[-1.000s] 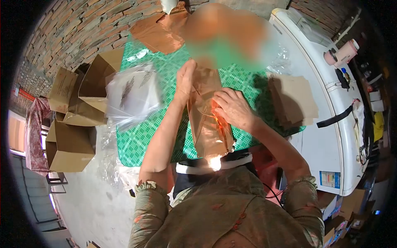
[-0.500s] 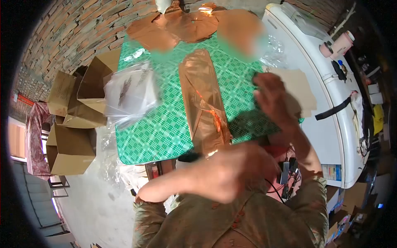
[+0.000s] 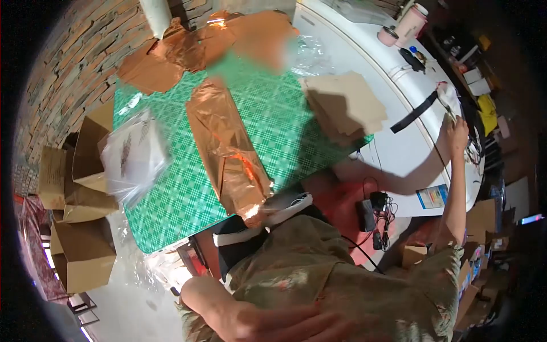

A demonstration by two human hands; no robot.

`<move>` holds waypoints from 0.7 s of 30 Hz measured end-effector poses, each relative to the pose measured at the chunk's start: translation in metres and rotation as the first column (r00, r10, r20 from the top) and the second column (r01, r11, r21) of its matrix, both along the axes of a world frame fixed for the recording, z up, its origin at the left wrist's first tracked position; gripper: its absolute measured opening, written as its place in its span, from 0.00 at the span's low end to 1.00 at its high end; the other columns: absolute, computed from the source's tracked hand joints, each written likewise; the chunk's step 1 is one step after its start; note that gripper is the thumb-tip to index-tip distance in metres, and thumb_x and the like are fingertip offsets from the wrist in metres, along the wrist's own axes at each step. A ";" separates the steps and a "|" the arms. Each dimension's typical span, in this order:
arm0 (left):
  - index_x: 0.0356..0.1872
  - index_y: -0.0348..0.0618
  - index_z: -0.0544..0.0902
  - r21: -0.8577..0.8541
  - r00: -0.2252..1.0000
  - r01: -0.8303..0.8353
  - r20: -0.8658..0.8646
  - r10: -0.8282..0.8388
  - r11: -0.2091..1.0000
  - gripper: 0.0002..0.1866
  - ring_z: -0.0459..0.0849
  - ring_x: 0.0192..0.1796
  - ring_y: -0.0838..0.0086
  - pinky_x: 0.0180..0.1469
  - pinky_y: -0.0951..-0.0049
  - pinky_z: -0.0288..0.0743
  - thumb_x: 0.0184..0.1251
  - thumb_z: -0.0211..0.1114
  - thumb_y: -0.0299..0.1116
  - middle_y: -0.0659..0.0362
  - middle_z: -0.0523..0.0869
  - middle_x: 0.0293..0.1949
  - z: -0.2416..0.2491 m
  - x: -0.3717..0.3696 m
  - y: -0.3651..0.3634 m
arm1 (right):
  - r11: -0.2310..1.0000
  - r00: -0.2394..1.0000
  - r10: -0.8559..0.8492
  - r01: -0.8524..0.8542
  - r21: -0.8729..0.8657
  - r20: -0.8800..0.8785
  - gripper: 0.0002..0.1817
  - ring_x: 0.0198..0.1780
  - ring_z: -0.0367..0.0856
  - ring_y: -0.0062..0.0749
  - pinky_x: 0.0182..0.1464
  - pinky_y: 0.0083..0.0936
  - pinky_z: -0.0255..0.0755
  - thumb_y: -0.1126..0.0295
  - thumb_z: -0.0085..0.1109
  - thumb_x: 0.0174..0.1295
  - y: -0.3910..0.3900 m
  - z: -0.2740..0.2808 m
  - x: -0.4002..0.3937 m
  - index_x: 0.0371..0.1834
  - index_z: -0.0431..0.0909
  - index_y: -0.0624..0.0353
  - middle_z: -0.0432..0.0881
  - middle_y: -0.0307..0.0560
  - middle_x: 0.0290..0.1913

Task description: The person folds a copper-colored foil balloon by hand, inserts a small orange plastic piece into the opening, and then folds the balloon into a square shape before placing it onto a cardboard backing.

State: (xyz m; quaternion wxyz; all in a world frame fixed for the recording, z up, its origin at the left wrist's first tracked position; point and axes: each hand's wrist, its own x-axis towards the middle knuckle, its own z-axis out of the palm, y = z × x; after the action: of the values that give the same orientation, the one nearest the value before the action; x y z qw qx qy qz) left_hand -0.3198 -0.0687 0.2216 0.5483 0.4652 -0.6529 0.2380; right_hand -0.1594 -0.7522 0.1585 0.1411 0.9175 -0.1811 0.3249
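Observation:
My right hand (image 3: pixel 456 137) reaches far right over the white chest-like appliance (image 3: pixel 364 74). Its fingers are drawn together by a whitish bundle (image 3: pixel 447 94) and some cords; what they hold is too small to name. A black strap (image 3: pixel 415 114) lies just left of it. Low in front of my torso, my left hand (image 3: pixel 279 324) is blurred, its fingers stretched out and nothing seen in them. A long folded piece of copper-coloured foil (image 3: pixel 225 148) with an orange strip lies on the green checked tablecloth (image 3: pixel 279 114), its near end at the table's edge.
Clear plastic bags (image 3: pixel 137 154) lie at the table's left, brown paper sheets (image 3: pixel 347 105) at its right. More copper foil (image 3: pixel 154 71) lies at the back. Open cardboard boxes (image 3: pixel 85 251) stand left. Adapters and cables (image 3: pixel 376 211) sit below the right edge. Pink cup-like container (image 3: pixel 411 25).
My right hand has moved right from above the table to the appliance top. My left hand has dropped towards my torso. The view has turned right.

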 end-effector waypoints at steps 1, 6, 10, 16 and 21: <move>0.51 0.45 0.93 -0.008 0.999 -0.022 0.025 0.023 1.000 0.12 0.93 0.40 0.51 0.37 0.62 0.91 0.80 0.65 0.36 0.49 0.94 0.41 0.002 0.001 0.004 | 0.998 0.998 -0.056 0.055 -0.020 -0.034 0.20 0.60 0.82 0.65 0.64 0.51 0.76 0.61 0.60 0.73 -0.006 -0.001 -0.001 0.61 0.83 0.63 0.85 0.66 0.57; 0.49 0.46 0.94 -0.025 0.986 -0.149 0.074 0.150 0.989 0.11 0.95 0.36 0.48 0.32 0.63 0.93 0.82 0.65 0.36 0.48 0.95 0.36 0.004 0.008 0.024 | 0.965 0.962 -0.224 0.241 0.100 -0.157 0.21 0.59 0.83 0.66 0.64 0.52 0.78 0.53 0.58 0.73 0.010 0.004 0.004 0.53 0.86 0.60 0.85 0.67 0.57; 0.45 0.40 0.94 0.107 0.904 -0.373 -0.183 0.388 0.921 0.10 0.95 0.37 0.57 0.40 0.62 0.93 0.76 0.67 0.33 0.50 0.94 0.36 -0.012 -0.012 0.043 | 0.937 0.938 -0.346 0.346 -0.041 -0.006 0.24 0.65 0.81 0.57 0.62 0.60 0.76 0.50 0.60 0.71 0.017 0.013 0.012 0.60 0.79 0.56 0.81 0.57 0.63; 0.51 0.38 0.91 0.359 0.784 -0.513 -0.173 0.596 0.780 0.12 0.93 0.35 0.51 0.37 0.64 0.90 0.82 0.63 0.33 0.49 0.94 0.38 -0.023 0.001 0.067 | 0.865 0.864 -0.498 0.488 -0.118 -0.075 0.19 0.66 0.81 0.52 0.62 0.68 0.71 0.50 0.57 0.72 -0.022 0.014 0.006 0.52 0.84 0.51 0.85 0.52 0.59; 0.48 0.33 0.87 0.514 0.702 -0.473 -0.270 0.659 0.715 0.14 0.93 0.41 0.53 0.45 0.57 0.86 0.85 0.58 0.34 0.46 0.92 0.41 -0.016 0.000 0.073 | 0.891 0.898 -0.440 0.440 -0.107 0.025 0.15 0.61 0.85 0.47 0.61 0.60 0.76 0.55 0.55 0.75 -0.028 0.029 0.009 0.49 0.87 0.51 0.90 0.47 0.52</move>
State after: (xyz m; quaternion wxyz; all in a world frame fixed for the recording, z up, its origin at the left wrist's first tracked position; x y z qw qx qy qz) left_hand -0.3200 0.0039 0.2053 0.4667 0.7908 -0.3677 0.1470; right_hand -0.1499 -0.7798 0.1879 0.2611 0.8434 -0.3660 0.2941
